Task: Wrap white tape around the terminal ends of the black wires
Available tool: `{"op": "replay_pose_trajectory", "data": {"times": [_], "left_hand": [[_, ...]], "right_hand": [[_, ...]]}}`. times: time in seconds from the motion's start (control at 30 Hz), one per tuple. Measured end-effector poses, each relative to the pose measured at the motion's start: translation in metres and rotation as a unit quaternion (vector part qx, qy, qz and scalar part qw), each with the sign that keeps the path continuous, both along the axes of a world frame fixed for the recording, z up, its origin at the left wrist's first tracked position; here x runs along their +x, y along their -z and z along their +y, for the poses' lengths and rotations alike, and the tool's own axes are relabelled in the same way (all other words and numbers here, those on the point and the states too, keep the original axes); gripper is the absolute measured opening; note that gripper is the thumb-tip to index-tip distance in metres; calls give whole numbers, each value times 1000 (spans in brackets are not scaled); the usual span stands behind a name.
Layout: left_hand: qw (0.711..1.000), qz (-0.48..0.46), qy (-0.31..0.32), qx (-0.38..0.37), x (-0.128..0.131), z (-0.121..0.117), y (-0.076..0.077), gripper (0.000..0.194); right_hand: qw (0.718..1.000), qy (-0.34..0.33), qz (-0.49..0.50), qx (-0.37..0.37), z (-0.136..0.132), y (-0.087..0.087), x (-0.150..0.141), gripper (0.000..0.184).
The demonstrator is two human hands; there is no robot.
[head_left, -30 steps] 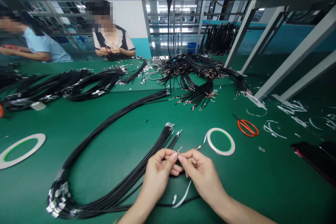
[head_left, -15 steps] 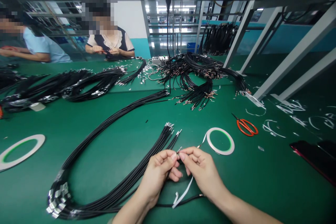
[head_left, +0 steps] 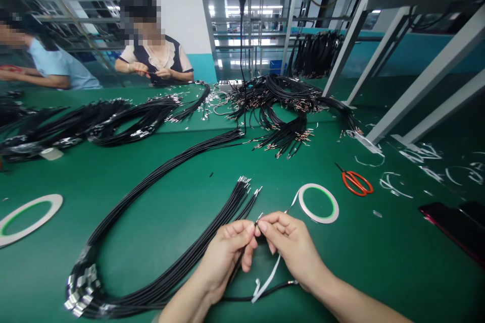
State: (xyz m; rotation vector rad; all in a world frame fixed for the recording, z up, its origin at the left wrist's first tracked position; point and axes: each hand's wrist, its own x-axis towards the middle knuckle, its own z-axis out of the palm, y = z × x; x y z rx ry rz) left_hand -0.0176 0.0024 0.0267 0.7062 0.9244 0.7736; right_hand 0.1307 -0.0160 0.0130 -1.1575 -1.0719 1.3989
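Note:
My left hand is closed in a pinch on a thin black cable just below its bare silver tip. Fingertips of my right hand pinch at the same cable end, almost touching the left thumb. A white tape strip hangs below my right hand; whether those fingers also grip it is hidden. The tape roll, white with a green inner ring, lies just beyond that hand. Beside my left hand runs a looped bundle of black cables with silver ends. Another cable end lies under my right wrist.
Orange-handled scissors and white tape scraps lie to the right. A second tape roll is at left. Heaped black cables and metal posts stand farther back. Two people sit across the green table.
Both hands keep their pinch at the cable end, with the left fingers shifted slightly. More of the silver tip and cable shows between them. The hanging tape strip has swung slightly right.

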Motion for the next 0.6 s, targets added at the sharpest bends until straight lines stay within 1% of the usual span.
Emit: {"op": "replay_pose_trajectory", "data": {"times": [0.2,0.43,0.5,0.6], "left_hand": [[999,-27,29,-13,-3,0,3,23],[996,-63,51,-46,-3,0,1,21],[995,-71,52,-53,-2,0,2,21],[994,-74,58,-53,-1,-1,5,21]], "right_hand": [[1000,-8,0,-2,0,0,1,28],[999,-19,28,-12,1,-3,2,24],[999,-14,43,-16,2,-1,1,23],[994,-15,99,-34,3,1,-2,21]]}}
